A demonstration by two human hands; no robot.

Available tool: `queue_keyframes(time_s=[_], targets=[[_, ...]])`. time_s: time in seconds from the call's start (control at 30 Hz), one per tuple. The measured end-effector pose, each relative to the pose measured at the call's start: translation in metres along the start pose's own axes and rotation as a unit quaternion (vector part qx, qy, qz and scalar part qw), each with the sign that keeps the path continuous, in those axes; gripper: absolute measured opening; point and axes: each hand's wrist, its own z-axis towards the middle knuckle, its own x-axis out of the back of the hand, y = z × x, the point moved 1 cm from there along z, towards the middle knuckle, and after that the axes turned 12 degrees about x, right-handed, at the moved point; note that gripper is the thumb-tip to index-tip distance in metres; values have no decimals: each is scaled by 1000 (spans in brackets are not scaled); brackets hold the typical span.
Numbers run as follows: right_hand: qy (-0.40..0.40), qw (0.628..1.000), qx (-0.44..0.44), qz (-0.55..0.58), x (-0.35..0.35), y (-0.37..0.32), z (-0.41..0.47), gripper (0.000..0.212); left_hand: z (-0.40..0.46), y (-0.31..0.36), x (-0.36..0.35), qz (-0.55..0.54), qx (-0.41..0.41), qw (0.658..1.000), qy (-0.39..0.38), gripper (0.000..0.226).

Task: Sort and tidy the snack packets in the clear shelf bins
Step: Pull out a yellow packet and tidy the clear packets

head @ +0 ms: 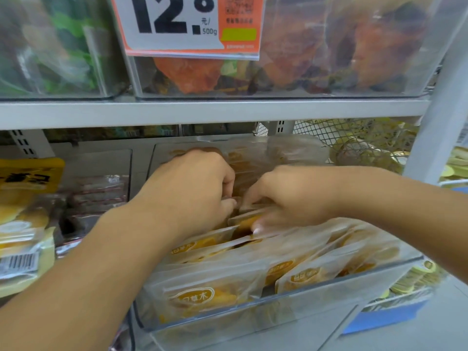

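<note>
My left hand and right hand curl around yellow snack packets inside the clear bin (lower shelf, below the price tag).

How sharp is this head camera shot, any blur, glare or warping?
Head view: the price tag reads clearly; both hands, left and right, and the packets look soft; glare streaks the clear bin's front wall; the shelf edge bows slightly from wide-angle distortion.
</note>
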Motion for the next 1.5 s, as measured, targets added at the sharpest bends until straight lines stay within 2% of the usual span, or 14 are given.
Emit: queue_keyframes(time_s=[0.07, 0.13, 0.23, 0.33, 0.4, 0.53, 0.67, 0.8, 0.9, 0.97, 1.07, 1.2, 1.37, 1.5], targets=[[34, 998, -4, 56, 3, 6, -4, 21, -2, 1, 1, 6, 12, 1000, -2, 31], [62, 998, -15, 25, 5, 10, -4, 28, -4, -1, 5, -8, 31, 999, -3, 30], [18, 998, -58, -32, 7, 7, -5, 40, -6, -5, 9, -19, 55, 998, -26, 33], [-46, 993, -87, -68, 4, 4, -6, 30, -5, -9, 11, 23, 64, 995, -75, 48], [-34, 994, -77, -71, 4, 5, -11, 18, -4, -11, 14, 33, 67, 991, -108, 48], [51, 993, -102, -22, 10, 19, -27, 48, -4, -11, 15, 47, 63, 991, -104, 39], [90, 989, -108, -41, 9, 26, -28, 22, -3, -9, 12, 13, 20, 999, -42, 39], [154, 984, -58, -74, 7, 17, -18, 9, -4, 2, 12, -62, -13, 996, -63, 46], [190, 978, -4, -88, 3, 6, -5, 4, -4, 7, 4, -83, -31, 991, -103, 76], [196, 978, 17, -75, 4, 2, -2, 10, -3, 10, -2, -87, -39, 988, -117, 57], [146, 989, 8, 4, 12, 5, -13, 19, -1, 9, -3, -59, -19, 996, -63, 26], [75, 994, -57, -49, 16, 17, -40, 45, -1, 13, 3, -26, -11, 998, -47, 24], [79, 990, -84, -83, 18, 26, -50, 24, -8, 23, 6, 14, -42, 997, -65, 20], [112, 985, -86, -102, 20, 31, -47, 30, -5, 25, 5, 18, -27, 997, -75, 24]])
